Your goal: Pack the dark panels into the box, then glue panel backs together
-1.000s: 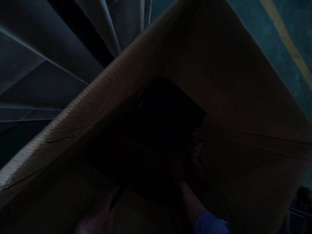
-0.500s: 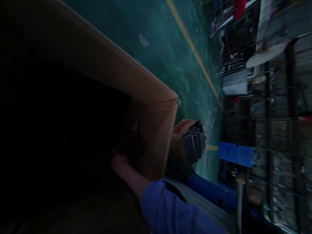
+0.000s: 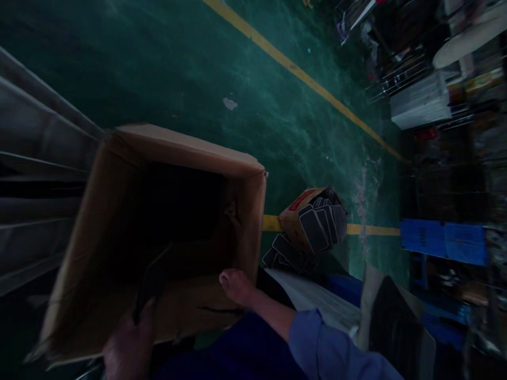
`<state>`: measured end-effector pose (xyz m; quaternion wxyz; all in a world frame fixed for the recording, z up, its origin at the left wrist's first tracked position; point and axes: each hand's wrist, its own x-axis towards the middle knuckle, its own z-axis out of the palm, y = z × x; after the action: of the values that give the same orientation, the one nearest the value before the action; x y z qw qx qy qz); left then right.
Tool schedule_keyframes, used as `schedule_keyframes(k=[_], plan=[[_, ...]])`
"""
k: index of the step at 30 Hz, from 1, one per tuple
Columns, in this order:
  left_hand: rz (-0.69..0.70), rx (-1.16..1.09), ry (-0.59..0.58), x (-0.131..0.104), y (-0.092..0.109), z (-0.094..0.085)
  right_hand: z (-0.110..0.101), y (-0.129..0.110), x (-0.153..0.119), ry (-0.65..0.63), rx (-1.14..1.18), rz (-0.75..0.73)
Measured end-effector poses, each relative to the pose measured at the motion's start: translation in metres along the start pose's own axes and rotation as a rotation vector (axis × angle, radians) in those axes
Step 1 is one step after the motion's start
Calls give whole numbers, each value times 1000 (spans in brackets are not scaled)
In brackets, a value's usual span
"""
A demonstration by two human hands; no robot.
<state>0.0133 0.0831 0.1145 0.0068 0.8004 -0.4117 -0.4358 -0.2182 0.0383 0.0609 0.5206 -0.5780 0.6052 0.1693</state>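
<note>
A deep, open cardboard box point(image 3: 259, 221) stands before me, its inside mostly in shadow. At its near left edge, my left hand point(image 3: 130, 343) grips a thin dark flat piece point(image 3: 152, 279), which sticks up into the box. The piece's exact kind is hard to make out in the dim light. My right hand point(image 3: 237, 287) is closed over the near right corner of the box, fingers curled in, and nothing shows in it. The bottom of the box is too dark to read.
On the floor to the right, a smaller carton point(image 3: 293, 221) overflows with dark rounded-corner panels point(image 3: 315, 229), several lying beside it. A blue crate point(image 3: 441, 240) stands farther right, near crowded shelving. Yellow lines point(image 3: 293, 68) cross the green floor; pale stacked material point(image 3: 35, 158) is at left.
My view has pulled back from the box, so its whole rim shows. My right hand has come up out of the dark inside to the near corner. My left hand with the dark piece is now visible.
</note>
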Motion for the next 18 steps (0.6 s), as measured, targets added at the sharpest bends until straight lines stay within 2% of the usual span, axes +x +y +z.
schedule_keyframes(k=[2,3,5,7,9,12,15,18], plan=[[-67,-25,20,-23,15,-14,-5,-4,-27,22,75,7],[-150,-161,-15,-35,22,-22,-6,-5,-40,36,116,16],[-257,-319,0,-59,34,-41,-8,-7,-63,30,203,44],[-341,-657,13,-85,44,-60,-9,-9,-81,24,286,82],[-363,-984,6,-114,52,-78,-12,-11,-96,39,356,119],[-393,-1311,-12,-156,64,-99,-19,-19,-112,82,429,133],[-444,-1509,-7,-196,79,-113,-32,-27,-121,88,595,134],[-413,-1619,30,-235,98,-122,-49,-35,-126,28,778,168]])
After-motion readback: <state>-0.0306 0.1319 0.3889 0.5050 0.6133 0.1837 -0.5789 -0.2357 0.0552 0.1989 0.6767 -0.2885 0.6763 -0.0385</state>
